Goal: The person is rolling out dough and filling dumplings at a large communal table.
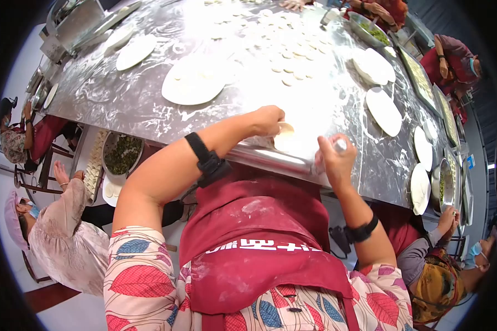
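Observation:
My left hand (267, 121) reaches across the near edge of the floured metal table (127, 94). Its fingers pinch the rim of a thin round dough wrapper (285, 133). To the right, my right hand (337, 156) is wrapped round a rolling pin, whose pale rounded end (341, 145) shows above the thumb; most of the pin is hidden by the fingers. Beyond both hands, several small flattened dough pieces (288, 79) lie scattered over the flour. A large white oval plate (193, 83) sits ahead of my left forearm.
White plates (383, 112) line the table's right side, near a metal bowl of green filling (370, 34) and trays of dumplings (417, 74). A bowl of dark green filling (122, 155) stands at left. People (66, 237) work around the table; a machine (74, 25) stands far left.

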Demonstrator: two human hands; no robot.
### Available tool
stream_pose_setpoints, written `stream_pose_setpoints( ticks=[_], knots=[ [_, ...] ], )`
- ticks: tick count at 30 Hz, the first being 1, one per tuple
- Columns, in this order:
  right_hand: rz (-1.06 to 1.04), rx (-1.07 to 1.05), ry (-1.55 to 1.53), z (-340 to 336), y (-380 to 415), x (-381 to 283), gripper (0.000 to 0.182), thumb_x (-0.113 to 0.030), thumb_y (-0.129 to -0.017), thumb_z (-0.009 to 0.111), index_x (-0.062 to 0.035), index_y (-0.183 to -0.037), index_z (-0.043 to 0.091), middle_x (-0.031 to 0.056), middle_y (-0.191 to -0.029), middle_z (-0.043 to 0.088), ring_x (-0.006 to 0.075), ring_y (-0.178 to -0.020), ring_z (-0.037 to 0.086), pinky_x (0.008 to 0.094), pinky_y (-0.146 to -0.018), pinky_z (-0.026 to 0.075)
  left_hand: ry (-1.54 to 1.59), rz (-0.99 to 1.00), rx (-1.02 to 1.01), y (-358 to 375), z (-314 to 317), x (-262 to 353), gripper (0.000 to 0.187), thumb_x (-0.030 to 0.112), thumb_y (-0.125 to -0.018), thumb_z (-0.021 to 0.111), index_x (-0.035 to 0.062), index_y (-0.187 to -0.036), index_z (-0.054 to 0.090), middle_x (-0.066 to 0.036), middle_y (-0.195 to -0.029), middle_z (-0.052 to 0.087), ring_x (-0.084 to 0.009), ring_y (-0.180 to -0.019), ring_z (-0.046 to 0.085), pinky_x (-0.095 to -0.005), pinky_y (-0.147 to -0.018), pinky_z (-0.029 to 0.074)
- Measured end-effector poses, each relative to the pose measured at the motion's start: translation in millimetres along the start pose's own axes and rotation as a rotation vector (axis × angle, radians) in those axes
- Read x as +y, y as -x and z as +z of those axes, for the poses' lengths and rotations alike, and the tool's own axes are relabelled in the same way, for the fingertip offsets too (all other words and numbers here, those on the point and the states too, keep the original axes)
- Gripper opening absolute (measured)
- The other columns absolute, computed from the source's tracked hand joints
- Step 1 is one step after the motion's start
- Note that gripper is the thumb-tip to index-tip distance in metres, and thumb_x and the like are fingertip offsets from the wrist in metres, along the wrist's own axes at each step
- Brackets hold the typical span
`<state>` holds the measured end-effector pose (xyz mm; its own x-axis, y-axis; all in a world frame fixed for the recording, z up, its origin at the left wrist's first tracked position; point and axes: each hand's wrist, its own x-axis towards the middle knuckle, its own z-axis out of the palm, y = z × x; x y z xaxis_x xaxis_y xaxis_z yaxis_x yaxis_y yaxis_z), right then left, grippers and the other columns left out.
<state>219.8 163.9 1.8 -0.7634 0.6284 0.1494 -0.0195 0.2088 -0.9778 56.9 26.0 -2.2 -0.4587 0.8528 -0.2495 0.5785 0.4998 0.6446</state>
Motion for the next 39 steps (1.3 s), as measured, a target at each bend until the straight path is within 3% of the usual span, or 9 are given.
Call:
stream_pose_setpoints(
  ticks=[8, 14, 22, 29, 33, 35, 36, 37, 39],
  knots=[
    [-0.084, 0.026, 0.009, 28.5, -60.2, -1.5, 0.024, -0.007, -0.079, 0.066, -0.0018, -0.063, 0.049, 0.0030, -0.049, 0.051, 0.0114, -0.038, 0.050, 0.0265, -0.035, 0.037, 0.033, -0.007, 0.057, -17.6, 7.8, 4.2, 0.022, 0.014, -0.075, 0.056, -0.0010, -0.090, 0.064, -0.020, -0.080, 0.065, -0.0292, -0.077, 0.062, -0.0359, -0.072, 0.047],
    [-0.027, 0.007, -0.091, -2.6, 18.9, 1.9, 0.020, -0.002, -0.076, 0.065, -0.0012, -0.063, 0.049, 0.0043, -0.050, 0.053, 0.0103, -0.039, 0.051, 0.0258, -0.035, 0.038, 0.099, 0.043, 0.016, -7.6, 7.9, -7.4, 0.020, 0.010, -0.075, 0.053, -0.0013, -0.089, 0.064, -0.019, -0.080, 0.064, -0.0279, -0.074, 0.060, -0.0362, -0.070, 0.046],
    [-0.140, 0.041, 0.046, 33.3, -70.4, 8.2, 0.018, -0.007, -0.078, 0.065, -0.0014, -0.066, 0.052, 0.0023, -0.050, 0.052, 0.0110, -0.037, 0.048, 0.0260, -0.036, 0.036, 0.003, 0.003, 0.055, -13.4, 2.1, -7.0, 0.025, 0.018, -0.080, 0.056, -0.0011, -0.093, 0.064, -0.020, -0.085, 0.065, -0.0291, -0.083, 0.062, -0.0373, -0.076, 0.047],
    [0.056, 0.008, -0.043, -2.2, 13.7, -0.5, 0.019, -0.002, -0.079, 0.063, -0.0034, -0.068, 0.048, 0.0037, -0.051, 0.052, 0.0102, -0.041, 0.050, 0.0232, -0.036, 0.036, -0.044, 0.063, 0.081, 10.8, 19.0, 5.4, 0.024, 0.020, -0.074, 0.063, 0.0025, -0.091, 0.064, -0.017, -0.087, 0.065, -0.0289, -0.083, 0.062, -0.0371, -0.075, 0.048],
    [-0.017, -0.021, -0.117, -4.6, 29.0, 5.4, 0.020, -0.003, -0.083, 0.063, -0.0041, -0.070, 0.047, 0.0042, -0.051, 0.052, 0.0094, -0.041, 0.050, 0.0223, -0.037, 0.037, 0.325, 0.066, 0.104, 23.3, -11.8, -11.9, 0.023, 0.018, -0.072, 0.065, 0.0013, -0.088, 0.062, -0.011, -0.081, 0.063, -0.0168, -0.077, 0.058, -0.0304, -0.067, 0.047],
    [-0.025, -0.032, -0.131, -4.5, 27.1, 5.8, 0.021, -0.004, -0.084, 0.063, -0.0042, -0.071, 0.047, 0.0042, -0.051, 0.053, 0.0092, -0.041, 0.050, 0.0220, -0.037, 0.037, 0.310, -0.105, 0.215, 37.7, -51.5, -15.0, 0.024, 0.015, -0.070, 0.066, 0.0026, -0.091, 0.062, -0.010, -0.086, 0.064, -0.0165, -0.079, 0.058, -0.0306, -0.070, 0.048],
    [-0.025, -0.037, -0.134, -4.2, 25.2, 5.7, 0.021, -0.004, -0.084, 0.063, -0.0041, -0.071, 0.047, 0.0042, -0.051, 0.053, 0.0092, -0.041, 0.050, 0.0219, -0.037, 0.037, 0.350, 0.022, 0.282, 25.2, -62.0, -55.8, 0.027, 0.013, -0.070, 0.065, 0.0003, -0.094, 0.061, -0.011, -0.088, 0.064, -0.0161, -0.079, 0.059, -0.0292, -0.070, 0.049],
    [-0.022, -0.037, -0.145, -3.1, 22.3, 6.5, 0.021, -0.003, -0.083, 0.063, -0.0040, -0.071, 0.047, 0.0042, -0.051, 0.053, 0.0091, -0.041, 0.050, 0.0218, -0.037, 0.037, 0.665, -0.203, 0.294, 41.5, -103.7, -54.9, 0.036, 0.019, -0.068, 0.069, 0.0006, -0.098, 0.063, -0.015, -0.090, 0.065, -0.0226, -0.081, 0.062, -0.0318, -0.074, 0.049],
    [-0.014, -0.046, -0.159, -4.7, 21.8, 6.1, 0.021, -0.003, -0.083, 0.063, -0.0039, -0.071, 0.047, 0.0041, -0.052, 0.053, 0.0089, -0.042, 0.050, 0.0216, -0.038, 0.037, 0.292, -0.155, 0.447, 25.0, -137.8, -115.1, 0.040, 0.023, -0.072, 0.069, 0.0003, -0.105, 0.063, -0.017, -0.095, 0.065, -0.0248, -0.078, 0.063, -0.0331, -0.073, 0.050]
  ],
)
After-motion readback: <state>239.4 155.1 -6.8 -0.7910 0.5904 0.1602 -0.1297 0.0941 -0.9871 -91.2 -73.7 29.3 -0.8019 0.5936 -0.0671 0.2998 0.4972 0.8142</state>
